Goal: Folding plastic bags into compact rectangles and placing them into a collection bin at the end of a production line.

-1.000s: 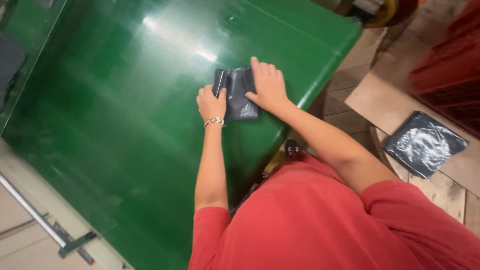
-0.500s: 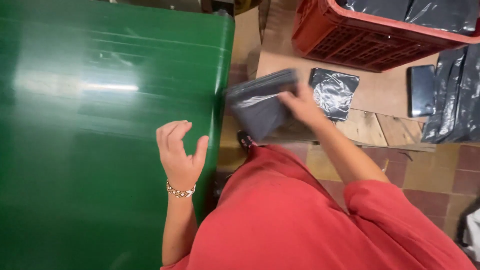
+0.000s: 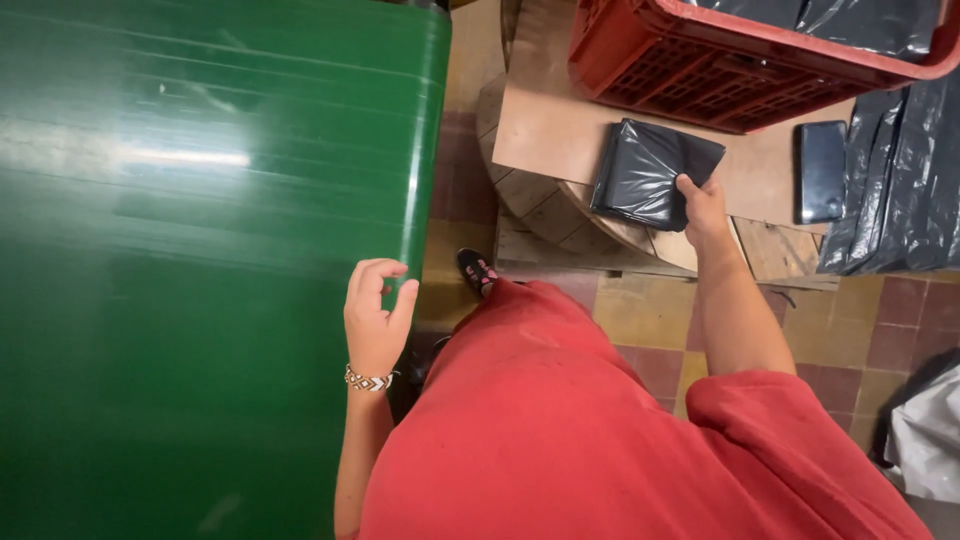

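Placement step: right hand point(image 3: 705, 205) clamped on folded black plastic bag point(image 3: 648, 172), resting on cardboard sheet point(image 3: 545, 125); left hand point(image 3: 375, 318) loosely curled, empty, at green table point(image 3: 200, 250) edge. Release requires flat seating.

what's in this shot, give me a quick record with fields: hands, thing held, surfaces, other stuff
left hand: left hand at edge of green table, fingers curled, holding nothing
right hand: right hand gripping folded black plastic bag
bag position: on brown board beside the table
nearby: red crate with black bags inside; dark flat phone-like slab; black plastic sheeting
floor: tiles
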